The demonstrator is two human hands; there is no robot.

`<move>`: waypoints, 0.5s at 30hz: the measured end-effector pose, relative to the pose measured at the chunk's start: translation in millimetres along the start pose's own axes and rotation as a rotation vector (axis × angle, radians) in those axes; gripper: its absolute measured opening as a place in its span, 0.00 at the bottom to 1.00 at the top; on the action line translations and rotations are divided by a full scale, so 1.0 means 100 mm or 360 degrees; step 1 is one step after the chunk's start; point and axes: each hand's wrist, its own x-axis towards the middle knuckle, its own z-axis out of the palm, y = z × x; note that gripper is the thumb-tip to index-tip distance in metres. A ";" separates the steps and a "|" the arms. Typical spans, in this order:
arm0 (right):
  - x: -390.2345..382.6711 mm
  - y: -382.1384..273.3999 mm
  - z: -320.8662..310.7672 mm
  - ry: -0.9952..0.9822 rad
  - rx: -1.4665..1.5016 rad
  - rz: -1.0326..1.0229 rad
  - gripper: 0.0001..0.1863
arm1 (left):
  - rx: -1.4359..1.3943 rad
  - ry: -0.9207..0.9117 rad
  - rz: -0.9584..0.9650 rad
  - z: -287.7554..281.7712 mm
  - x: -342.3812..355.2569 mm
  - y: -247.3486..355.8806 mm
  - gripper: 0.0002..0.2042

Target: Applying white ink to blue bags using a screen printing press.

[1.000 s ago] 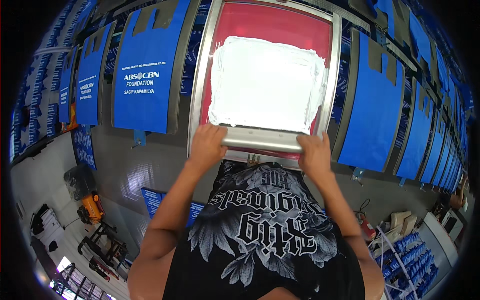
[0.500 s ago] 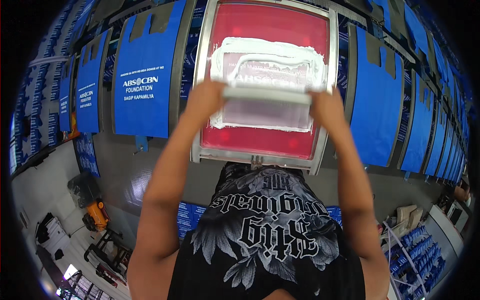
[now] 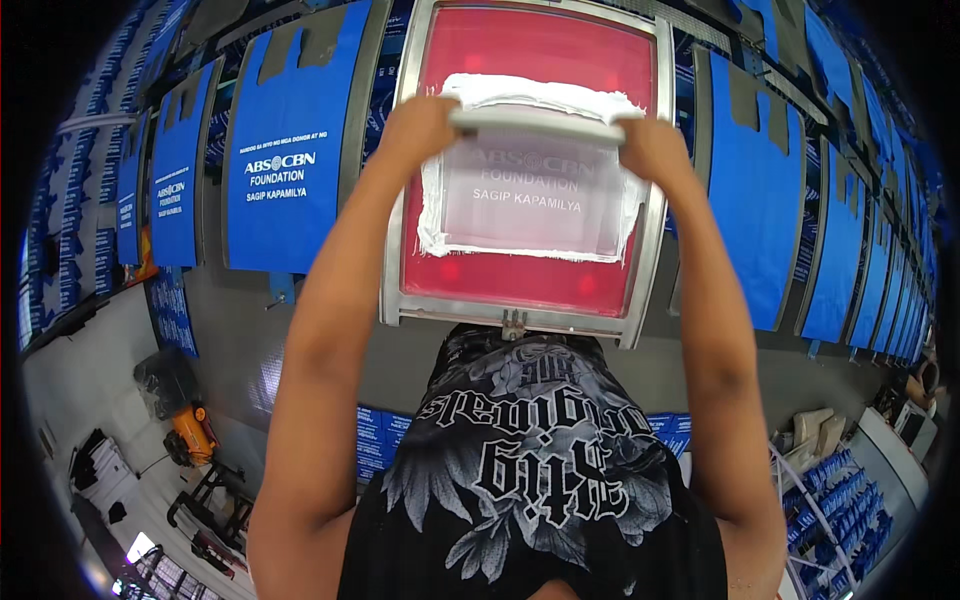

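Observation:
In front of me lies a screen printing frame (image 3: pixel 648 270) with metal edges and red mesh round a paler printing area. My left hand (image 3: pixel 420 132) and my right hand (image 3: pixel 650 152) are closed round the two ends of a pale squeegee (image 3: pixel 540 124), which spans the upper part of the screen. White ink (image 3: pixel 545 92) is heaped along the squeegee's far side and borders the pale area. Through the mesh below the squeegee, lettering and a round emblem show. The squeegee's lower edge is blurred.
Blue printed bags (image 3: pixel 285 150) lie flat on boards left of the frame. More blue bags (image 3: pixel 745 200) lie in a row on the right. An orange machine (image 3: pixel 195 435) stands on the floor at lower left. A rack of blue bags (image 3: pixel 835 510) is at lower right.
Both hands have pushed the squeegee away from me, up the screen. The ink has gathered at the far side, and the pale area below the squeegee shows more of its lettering.

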 end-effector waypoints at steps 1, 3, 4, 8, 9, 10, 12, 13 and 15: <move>-0.32 -0.12 0.03 -0.0098 0.0012 0.0051 0.22 | -0.0090 -0.0100 -0.0118 -0.04 -0.39 0.11 0.21; -1.08 -0.30 0.29 -0.0107 -0.0001 -0.0139 0.20 | -0.0167 -0.0265 -0.0088 0.16 -1.16 0.21 0.17; -1.40 -0.45 0.33 -0.0063 0.0137 -0.0085 0.20 | -0.0233 0.0005 0.0127 0.30 -1.51 0.25 0.16; -1.36 -0.45 0.50 0.0011 0.0253 -0.0002 0.20 | -0.0264 0.0025 0.0135 0.54 -1.45 0.30 0.12; -1.14 -0.40 0.45 -0.0074 0.0155 0.0009 0.21 | -0.0228 0.0069 0.0015 0.47 -1.18 0.27 0.12; -0.82 -0.27 0.44 -0.0070 0.0126 0.0000 0.22 | -0.0206 0.0100 0.0117 0.42 -0.84 0.16 0.12; -0.23 -0.05 0.39 -0.0016 -0.0041 0.0008 0.18 | -0.0151 0.0215 0.0126 0.33 -0.24 0.00 0.09; -0.01 0.17 0.45 0.0155 -0.0057 -0.0072 0.19 | -0.0027 0.0072 0.0019 0.17 0.04 0.09 0.13; 0.38 0.24 0.13 -0.0141 0.0038 -0.0051 0.21 | -0.0061 0.0008 -0.0005 -0.06 0.31 0.08 0.17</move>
